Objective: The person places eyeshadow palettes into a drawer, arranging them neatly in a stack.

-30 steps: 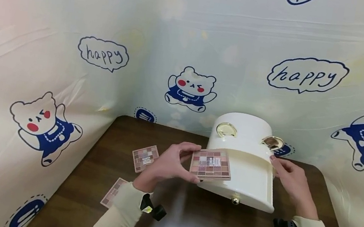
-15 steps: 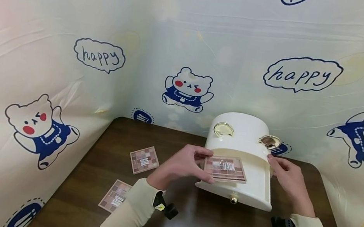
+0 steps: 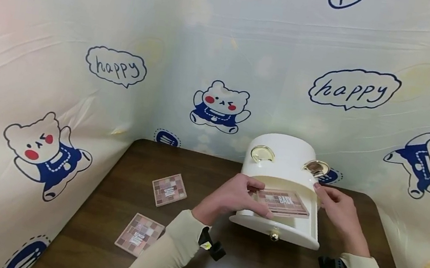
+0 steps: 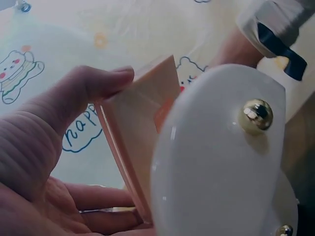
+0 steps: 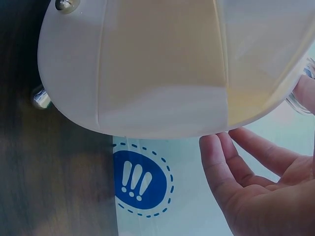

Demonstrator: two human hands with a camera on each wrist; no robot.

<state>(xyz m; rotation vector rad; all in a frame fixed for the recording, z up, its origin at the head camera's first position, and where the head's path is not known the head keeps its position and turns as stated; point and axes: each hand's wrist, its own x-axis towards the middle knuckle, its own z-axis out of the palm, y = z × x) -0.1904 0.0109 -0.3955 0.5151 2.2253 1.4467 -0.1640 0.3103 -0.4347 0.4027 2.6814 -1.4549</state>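
From my head camera, my left hand (image 3: 235, 198) grips a palette (image 3: 285, 203) between thumb and fingers, slightly tilted, over the open drawer (image 3: 259, 225) of the white box (image 3: 285, 151); I can't tell whether it touches the drawer's floor. My right hand (image 3: 340, 210) holds the box's side, at three o'clock from the drawer. From there, a loose palette (image 3: 169, 190) lies on the table (image 3: 201, 169) at nine o'clock, a second palette (image 3: 139, 234) between eight and nine.

At my left wrist, my thumb presses the palette's edge at eleven o'clock, fingers near seven. I judge it light and stiff, slick-faced, its contents likely to crack if dropped; opposite edges are the place to hold.

At my right wrist, my fingertips touch the box's wall between four and five o'clock.
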